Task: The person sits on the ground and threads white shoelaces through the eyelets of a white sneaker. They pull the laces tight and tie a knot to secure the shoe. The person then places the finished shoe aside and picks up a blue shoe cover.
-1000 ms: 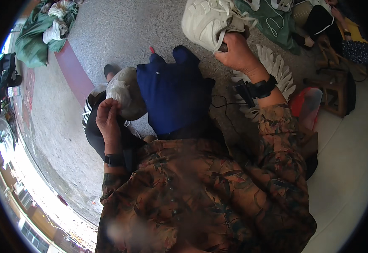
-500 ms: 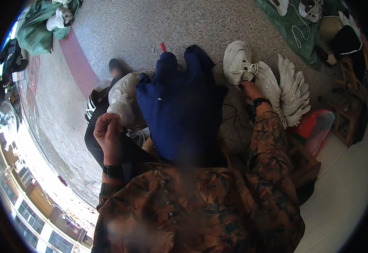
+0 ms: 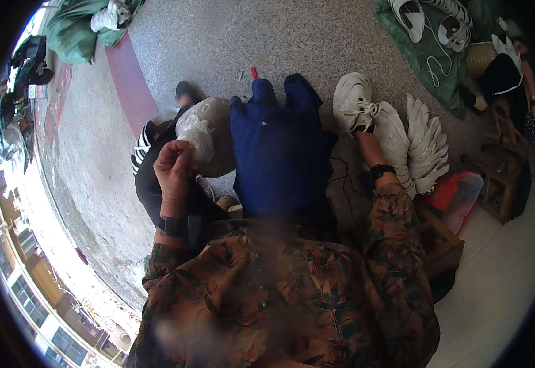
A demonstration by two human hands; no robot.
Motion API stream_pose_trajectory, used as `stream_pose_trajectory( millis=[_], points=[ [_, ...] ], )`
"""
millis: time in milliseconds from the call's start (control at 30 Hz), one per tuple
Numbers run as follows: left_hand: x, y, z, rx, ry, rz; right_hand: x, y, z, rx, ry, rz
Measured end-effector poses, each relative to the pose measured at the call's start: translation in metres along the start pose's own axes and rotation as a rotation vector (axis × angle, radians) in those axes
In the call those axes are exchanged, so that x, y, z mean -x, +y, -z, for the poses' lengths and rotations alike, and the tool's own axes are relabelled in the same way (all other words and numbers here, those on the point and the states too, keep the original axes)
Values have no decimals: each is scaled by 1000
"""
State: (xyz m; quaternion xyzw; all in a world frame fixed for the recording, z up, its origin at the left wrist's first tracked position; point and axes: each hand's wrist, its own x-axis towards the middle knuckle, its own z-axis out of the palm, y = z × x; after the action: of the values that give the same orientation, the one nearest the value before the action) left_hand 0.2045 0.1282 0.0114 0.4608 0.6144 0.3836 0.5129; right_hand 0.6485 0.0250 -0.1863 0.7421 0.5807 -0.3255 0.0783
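Observation:
My right hand (image 3: 370,149) grips a white lace-up sneaker (image 3: 351,101) by its heel opening, with the toe pointing away from me. Just right of it, white shoe pieces (image 3: 396,144) lie overlapped in a row, and a second fanned row (image 3: 428,147) lies beyond. On the other side, my left hand (image 3: 175,164) is raised with thumb and fingers pinched together. Whatever it pinches is too small to make out. Its fingertips are close to a crumpled whitish plastic bag (image 3: 195,136). A dark blue cloth (image 3: 282,147) covers my lap between the hands.
Green sacking with more white shoes (image 3: 408,21) lies at the far right, near another person's arm (image 3: 530,80). A wooden stool (image 3: 500,168) and a red-and-clear plastic bag (image 3: 460,193) stand at the right. A green sack (image 3: 74,37) sits far left; a red object (image 3: 254,72) lies ahead.
The whole view has shifted, so most things appear farther right. The right hand stays on the sneaker, and the left keeps its pinch near the plastic bag.

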Motion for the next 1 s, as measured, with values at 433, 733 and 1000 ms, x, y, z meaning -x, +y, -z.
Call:
stream_pose_trajectory(
  millis=[433, 733, 1000],
  points=[
    [34, -8, -35, -224, -563, -350, 82, -82, -58, -470, 305, 428],
    [40, -15, -6, -433, -1085, -361, 62, -100, 111, -1952, 357, 125],
    [55, 10, 17, -467, -974, -453, 157, -198, 257, -1673, 317, 810]
  ],
)
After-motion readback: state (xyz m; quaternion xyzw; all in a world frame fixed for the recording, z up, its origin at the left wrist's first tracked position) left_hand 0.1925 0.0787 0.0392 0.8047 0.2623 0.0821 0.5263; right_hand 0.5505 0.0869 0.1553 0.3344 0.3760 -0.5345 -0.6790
